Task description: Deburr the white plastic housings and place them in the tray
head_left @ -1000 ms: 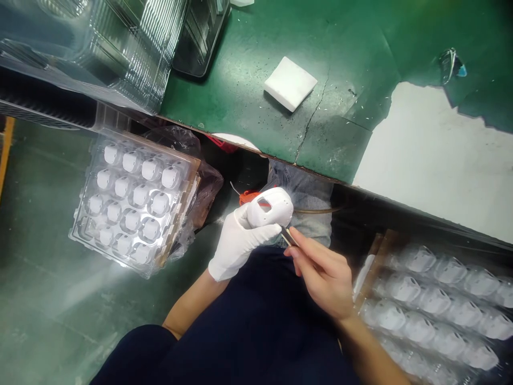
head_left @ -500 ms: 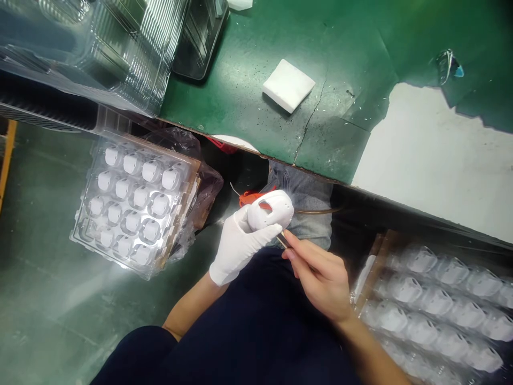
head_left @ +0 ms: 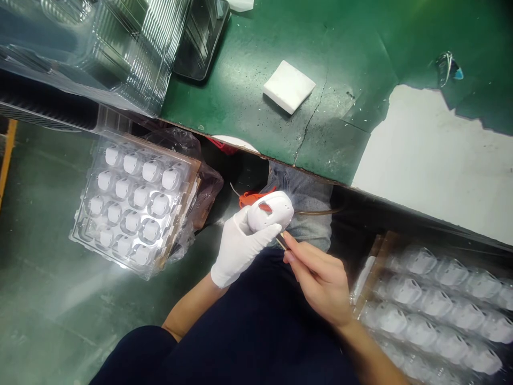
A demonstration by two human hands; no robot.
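My left hand (head_left: 240, 247), in a white glove, is closed around a white plastic shell (head_left: 277, 209). The shell is rounded and has an oblong opening in its face. My bare right hand (head_left: 318, 272) pinches a thin, dark-sided tool (head_left: 282, 241) between thumb and fingers. Its far end reaches the lower edge of the shell, beside my gloved thumb. The tip is hidden there, so its exact kind does not show. Both hands are over my lap, in front of the bench edge.
A clear tray (head_left: 132, 206) of small white parts stands at left; another tray (head_left: 444, 305) with larger white shells is at lower right. On the green bench (head_left: 248, 59) lie a white block (head_left: 289, 86), a black tray (head_left: 202, 40) and clear plastic packaging (head_left: 120, 53).
Almost nothing differs. My right hand and the tool have shifted very slightly, while the left hand keeps the shell in nearly the same place.
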